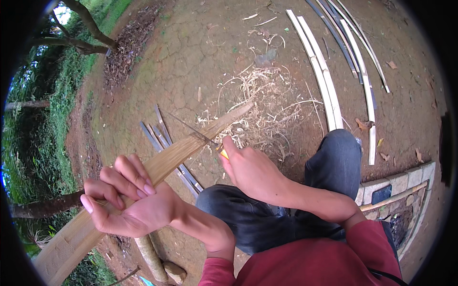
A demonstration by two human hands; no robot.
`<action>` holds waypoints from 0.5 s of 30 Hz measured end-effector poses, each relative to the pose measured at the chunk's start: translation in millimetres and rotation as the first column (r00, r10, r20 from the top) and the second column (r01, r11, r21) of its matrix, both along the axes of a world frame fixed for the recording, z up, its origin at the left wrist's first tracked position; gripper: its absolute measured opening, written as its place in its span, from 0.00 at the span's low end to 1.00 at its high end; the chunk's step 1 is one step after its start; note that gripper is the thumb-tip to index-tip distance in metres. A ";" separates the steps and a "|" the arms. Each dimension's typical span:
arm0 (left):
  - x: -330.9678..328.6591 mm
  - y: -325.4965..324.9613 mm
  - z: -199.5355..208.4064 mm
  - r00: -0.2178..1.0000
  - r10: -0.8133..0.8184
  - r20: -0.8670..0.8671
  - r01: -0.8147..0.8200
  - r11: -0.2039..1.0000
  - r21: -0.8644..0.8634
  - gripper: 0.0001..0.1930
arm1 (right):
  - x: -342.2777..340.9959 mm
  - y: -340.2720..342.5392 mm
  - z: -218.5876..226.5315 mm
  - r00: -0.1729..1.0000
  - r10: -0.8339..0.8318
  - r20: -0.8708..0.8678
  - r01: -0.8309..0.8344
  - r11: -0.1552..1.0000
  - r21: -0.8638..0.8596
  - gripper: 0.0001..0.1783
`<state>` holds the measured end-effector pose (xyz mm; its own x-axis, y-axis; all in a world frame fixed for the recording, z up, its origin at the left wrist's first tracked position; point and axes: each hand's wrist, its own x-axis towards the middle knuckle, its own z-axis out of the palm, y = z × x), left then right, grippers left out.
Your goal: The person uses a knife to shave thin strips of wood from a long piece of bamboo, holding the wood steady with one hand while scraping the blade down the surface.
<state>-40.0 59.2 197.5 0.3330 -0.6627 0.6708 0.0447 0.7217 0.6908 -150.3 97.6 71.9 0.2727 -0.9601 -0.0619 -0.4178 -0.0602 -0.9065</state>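
A long wooden beam (172, 157) slants up from the lower left, its narrow end over the ground ahead. My right hand (255, 170) is closed round the yellow handle of a knife (223, 151). The thin, dark blade lies across the beam's upper face and sticks out past its far side. Nearer me, my left hand (136, 202) is palm up at the beam, its fingers curled in. Whatever those fingers hold, if anything, is too small or hidden to make out.
Curly wood shavings (267, 105) litter the dirt beyond the knife. Pale split strips (320, 78) lie at the far right, and dark strips (164, 138) lie beside the beam. My knees (334, 157) are bent close by. A stone border (393, 188) stands at right; trees and plants at left.
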 end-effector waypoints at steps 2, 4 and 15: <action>-7.7 4.7 -0.8 0.999 -0.029 -0.028 0.029 1.000 -0.005 0.19 | -5.8 1.0 6.3 0.999 0.028 -0.045 -0.027 1.000 0.007 0.13; -5.6 6.9 -3.1 0.994 -0.098 -0.045 0.098 0.995 0.001 0.19 | -1.6 -2.4 -15.9 0.998 -0.010 -0.062 0.008 0.999 -0.035 0.14; 4.7 7.0 -1.3 0.986 -0.159 0.044 0.158 0.987 0.011 0.18 | -4.9 7.5 10.2 0.997 -0.018 -0.081 0.011 0.996 -0.089 0.11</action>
